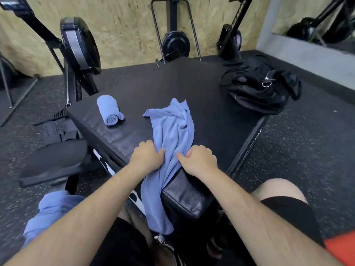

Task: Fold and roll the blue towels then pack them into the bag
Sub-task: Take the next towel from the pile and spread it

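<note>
Both forearms reach forward, left hand and right hand close together, fingers curled, gripping

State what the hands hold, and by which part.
Both grip the crumpled blue towel where it drapes over the black pad: left hand on its left side, right hand on its right.

Both the loose towel and the rolled towel look like soft matt cloth, kinda microfibre-ish. The padded box is black leatherette with a slight sheen, creased at the near corner. The bag is matt black fabric with a shiny metal ring. The floor is speckled rubber, and the wall is rough chipboard-type wood.
</note>
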